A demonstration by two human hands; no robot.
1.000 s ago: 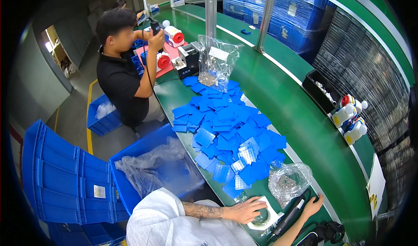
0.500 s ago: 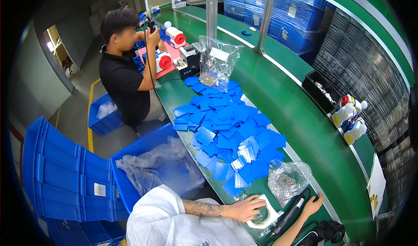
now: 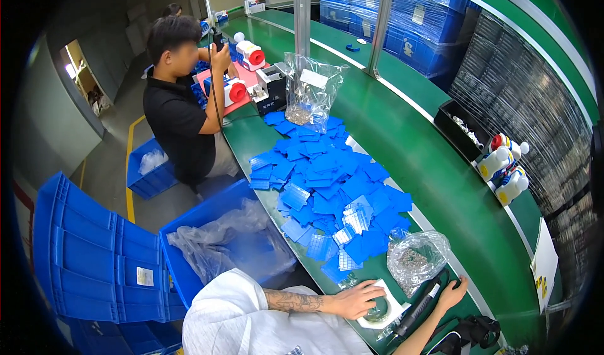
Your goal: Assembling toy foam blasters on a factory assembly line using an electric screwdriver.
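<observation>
My left hand (image 3: 355, 301) lies over a white angular piece with a round greenish opening (image 3: 389, 310), fingers curled on its near-left edge. Beside it on the green bench rests a black electric screwdriver (image 3: 418, 313), slanting up to the right. My right hand (image 3: 452, 294) is just right of the screwdriver, thumb and forefinger apart, with no object visible in it. Above the screwdriver sits a clear plastic bag of small metal parts (image 3: 412, 262). A large heap of flat blue plastic panels (image 3: 327, 179) spreads beyond my left hand.
A second clear bag of metal parts (image 3: 308, 97) stands beyond the heap. A co-worker (image 3: 179, 103) is at the far left by white-and-red devices (image 3: 250, 58). Blue bins (image 3: 182, 229) stand left of the bench. Black straps (image 3: 472, 335) lie near my right forearm.
Both hands keep nearly the same places and poses. The view has shifted very slightly; nothing is visibly taken up or let go.
</observation>
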